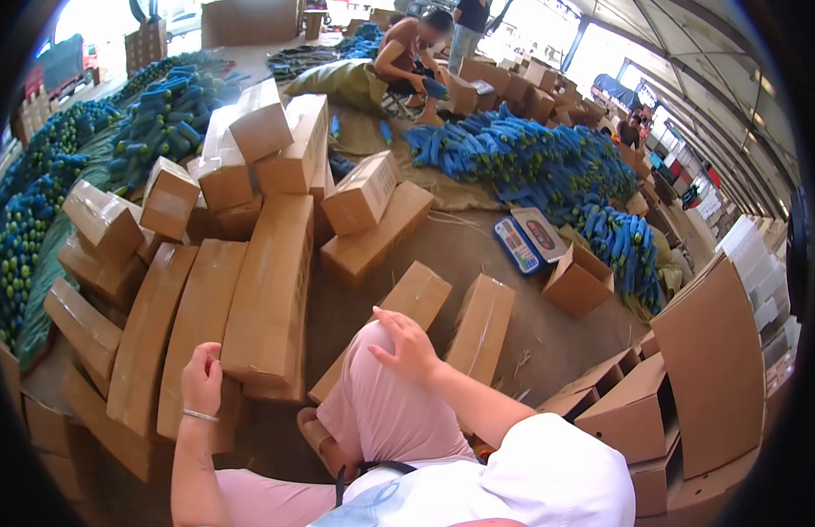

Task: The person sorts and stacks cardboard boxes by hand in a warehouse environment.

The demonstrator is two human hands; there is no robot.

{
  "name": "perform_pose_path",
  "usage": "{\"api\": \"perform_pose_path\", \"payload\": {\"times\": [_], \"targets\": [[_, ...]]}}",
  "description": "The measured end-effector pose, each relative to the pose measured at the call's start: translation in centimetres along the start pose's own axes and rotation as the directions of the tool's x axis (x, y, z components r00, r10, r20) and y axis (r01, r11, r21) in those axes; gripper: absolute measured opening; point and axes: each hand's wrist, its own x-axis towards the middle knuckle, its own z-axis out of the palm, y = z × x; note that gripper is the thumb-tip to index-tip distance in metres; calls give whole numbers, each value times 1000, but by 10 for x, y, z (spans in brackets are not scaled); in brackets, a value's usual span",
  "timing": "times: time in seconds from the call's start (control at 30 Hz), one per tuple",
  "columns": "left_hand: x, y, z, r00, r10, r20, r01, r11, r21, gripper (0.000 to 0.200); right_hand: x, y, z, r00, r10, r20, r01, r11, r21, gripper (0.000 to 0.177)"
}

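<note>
My left hand [201, 379], with a bracelet at the wrist, is curled closed in front of a long taped cardboard box [201, 303]. Its fingers are partly hidden, and I cannot tell what, if anything, is in them. Across my raised knee in pink trousers [385, 395] lies my right hand [406, 344], open, thumb apart from the fingers. Just past that knee, another closed carton [416, 299] lies on the floor beside a second narrow carton [482, 325]. A taller carton [271, 290] stands to the right of my left hand.
Stacked taped boxes [223, 158] rise ahead on the left. A digital scale [526, 241] stands near an open carton [580, 279]. Blue-wrapped green vegetables [530, 162] form heaps on both sides. Flattened or open cartons [715, 369] lean at right. Another person [407, 57] sits handling a blue-wrapped item.
</note>
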Motion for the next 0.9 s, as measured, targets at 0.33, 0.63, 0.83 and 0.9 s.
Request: {"api": "perform_pose_path", "payload": {"times": [0.33,0.63,0.83,0.9], "targets": [[-1,-14,4,985,157,-73,-156,987,25,28,-4,-2,5,1000,19,16,-18,999,-47,63],[-5,-9,-3,983,159,-89,-164,985,-50,30,-6,-6,4,1000,-5,3,5,1000,-25,63],[-9,-8,-8,988,125,-91,-133,987,-88,27,-7,-11,4,1000,-1,9,1,999,-49,63],[-10,-5,-9,989,115,-89,-121,990,-68,25,-8,-13,4,1000,4,13,-3,999,-39,64]]}}
